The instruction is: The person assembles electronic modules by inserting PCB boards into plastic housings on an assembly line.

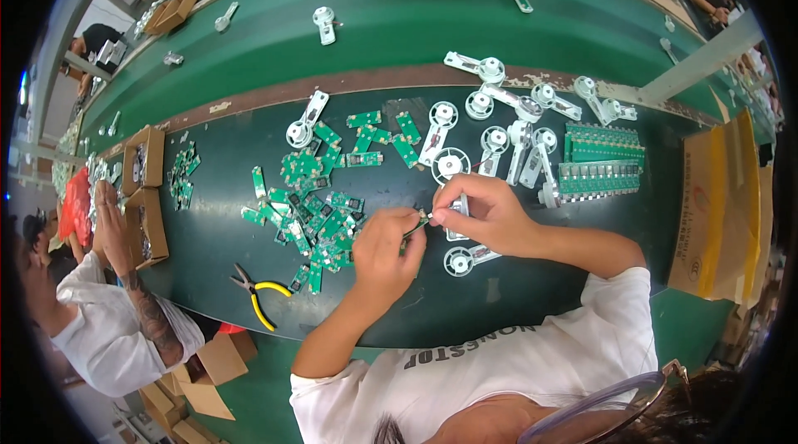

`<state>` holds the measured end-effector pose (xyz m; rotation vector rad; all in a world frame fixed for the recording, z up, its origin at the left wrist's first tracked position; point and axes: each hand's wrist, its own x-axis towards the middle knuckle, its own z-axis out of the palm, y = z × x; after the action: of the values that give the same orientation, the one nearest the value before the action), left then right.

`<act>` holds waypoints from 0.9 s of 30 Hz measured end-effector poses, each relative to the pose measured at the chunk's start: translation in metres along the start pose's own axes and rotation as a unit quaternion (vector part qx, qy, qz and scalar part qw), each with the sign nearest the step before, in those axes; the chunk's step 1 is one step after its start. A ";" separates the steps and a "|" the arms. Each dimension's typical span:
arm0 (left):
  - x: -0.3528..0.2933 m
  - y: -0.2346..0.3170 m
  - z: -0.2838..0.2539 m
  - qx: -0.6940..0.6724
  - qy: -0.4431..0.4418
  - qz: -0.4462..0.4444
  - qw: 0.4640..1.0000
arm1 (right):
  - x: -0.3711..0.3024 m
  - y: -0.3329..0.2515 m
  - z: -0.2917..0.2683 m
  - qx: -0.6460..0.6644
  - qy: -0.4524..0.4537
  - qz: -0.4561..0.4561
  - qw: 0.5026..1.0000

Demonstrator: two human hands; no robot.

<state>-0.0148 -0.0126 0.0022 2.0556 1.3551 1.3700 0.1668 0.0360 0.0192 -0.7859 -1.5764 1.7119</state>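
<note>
Over the dark green table, my left hand (387, 251) is closed on a small green circuit board (418, 224), holding it by its edges. My right hand (486, 215) pinches at the far end of that board; its fingertips hide whatever is between them. A white plastic piece with a round ring head (450, 165) and a handle lies just beyond my right fingers, partly covered by them. Another such white piece (458, 261) rests below my right hand. Left of my left hand spreads a loose heap of green circuit boards (314, 215).
Yellow-handled pliers (270, 294) lie near the front edge. Stacked green board panels (600, 180) and a cardboard box (716, 211) stand right. Several white ring-headed pieces (494, 141) lie beyond my hands. A green conveyor belt (399, 7) carries more. A co-worker's arm (125, 253) is left, beside small boxes (154, 228).
</note>
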 end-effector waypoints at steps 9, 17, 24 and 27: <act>0.004 0.010 -0.004 -0.130 -0.033 -0.092 0.987 | 0.007 0.010 0.007 0.017 0.046 -0.075 0.996; 0.002 -0.002 -0.007 -0.154 -0.081 -0.185 0.967 | 0.004 0.009 0.001 -0.136 0.090 -0.112 0.980; 0.001 0.016 0.002 -0.296 0.018 -0.317 0.901 | 0.001 0.004 0.007 -0.274 0.082 -0.157 0.945; 0.002 0.013 0.002 -0.328 -0.006 -0.332 0.884 | 0.000 0.005 0.007 -0.278 0.086 -0.173 0.941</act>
<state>-0.0064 -0.0172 0.0113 1.0198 1.1886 1.2400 0.1610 0.0317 0.0151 -0.8323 -1.9603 0.9260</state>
